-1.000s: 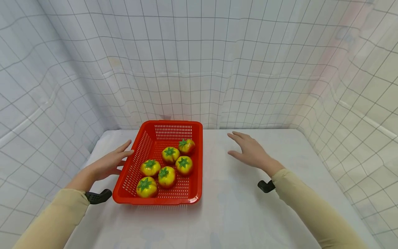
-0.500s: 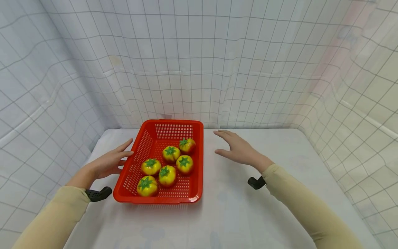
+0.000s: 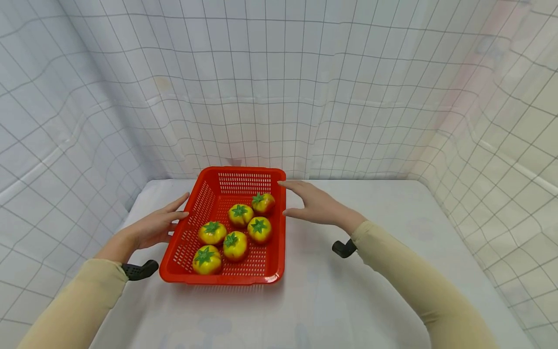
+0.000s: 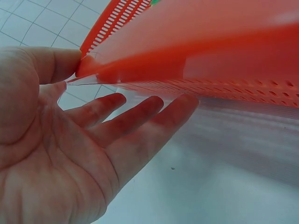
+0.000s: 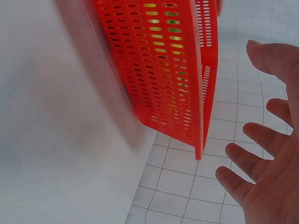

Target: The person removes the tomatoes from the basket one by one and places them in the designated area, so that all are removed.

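A red plastic basket with slotted walls stands on the white-covered table, left of centre in the head view. In it lie several glossy yellow-and-red tomato-like fruits with green star-shaped leaf tops. My left hand is at the basket's left side. In the left wrist view its thumb meets the rim, while the other fingers extend loosely beneath the rim beside the wall. Fingers spread and holding nothing, my right hand is at the right rim, overlapping it in the head view.
White cloth with a dark grid hangs behind the table and along both sides. The white tabletop extends right of the basket and in front of it. A black wrist mount sits below the right hand, another below the left.
My right hand has moved left across the table, from well apart to right at the basket's right rim. The left hand, the basket and the fruits have stayed nearly in place.
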### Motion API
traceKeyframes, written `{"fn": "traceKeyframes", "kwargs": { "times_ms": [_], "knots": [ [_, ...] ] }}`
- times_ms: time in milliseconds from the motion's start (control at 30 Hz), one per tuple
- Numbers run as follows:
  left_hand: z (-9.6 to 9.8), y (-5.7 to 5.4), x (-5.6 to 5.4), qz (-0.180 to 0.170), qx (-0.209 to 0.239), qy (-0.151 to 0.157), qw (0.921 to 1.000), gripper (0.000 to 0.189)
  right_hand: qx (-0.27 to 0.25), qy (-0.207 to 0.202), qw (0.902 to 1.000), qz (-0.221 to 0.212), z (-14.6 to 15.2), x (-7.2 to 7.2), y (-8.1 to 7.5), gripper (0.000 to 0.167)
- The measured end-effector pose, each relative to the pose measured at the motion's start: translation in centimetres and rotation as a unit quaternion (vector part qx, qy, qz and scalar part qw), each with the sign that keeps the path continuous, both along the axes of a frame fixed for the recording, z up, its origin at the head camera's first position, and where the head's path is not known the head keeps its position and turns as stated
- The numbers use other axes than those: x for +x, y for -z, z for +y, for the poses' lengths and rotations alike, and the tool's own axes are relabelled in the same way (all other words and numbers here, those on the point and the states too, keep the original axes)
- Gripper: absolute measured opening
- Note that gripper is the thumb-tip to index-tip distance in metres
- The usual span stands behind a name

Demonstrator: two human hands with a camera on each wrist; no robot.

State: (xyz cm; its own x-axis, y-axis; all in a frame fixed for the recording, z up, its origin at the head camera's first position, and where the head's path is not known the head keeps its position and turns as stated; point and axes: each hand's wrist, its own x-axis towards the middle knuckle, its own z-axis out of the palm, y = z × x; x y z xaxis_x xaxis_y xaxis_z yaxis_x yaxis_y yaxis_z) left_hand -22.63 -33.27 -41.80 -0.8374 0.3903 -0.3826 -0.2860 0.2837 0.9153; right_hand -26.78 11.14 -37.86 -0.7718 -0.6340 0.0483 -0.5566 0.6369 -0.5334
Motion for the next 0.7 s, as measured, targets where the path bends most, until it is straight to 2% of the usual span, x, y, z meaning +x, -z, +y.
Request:
{"fn": "traceKeyframes", "kwargs": {
  "times_ms": [333, 700],
  "knots": [
    [0.2, -0.2, -0.2, -0.008, 0.009, -0.010, 0.9999, 0.075, 0.012, -0.040, 0.9990, -0.014, -2.3, -0.7, -0.5, 0.080],
    [0.1, -0.1, -0.2, -0.017, 0.017, -0.013, 0.9996, 0.076, 0.028, -0.073, 0.9968, -0.018, -3.9, -1.4, 0.1, 0.082]
  ]
}}
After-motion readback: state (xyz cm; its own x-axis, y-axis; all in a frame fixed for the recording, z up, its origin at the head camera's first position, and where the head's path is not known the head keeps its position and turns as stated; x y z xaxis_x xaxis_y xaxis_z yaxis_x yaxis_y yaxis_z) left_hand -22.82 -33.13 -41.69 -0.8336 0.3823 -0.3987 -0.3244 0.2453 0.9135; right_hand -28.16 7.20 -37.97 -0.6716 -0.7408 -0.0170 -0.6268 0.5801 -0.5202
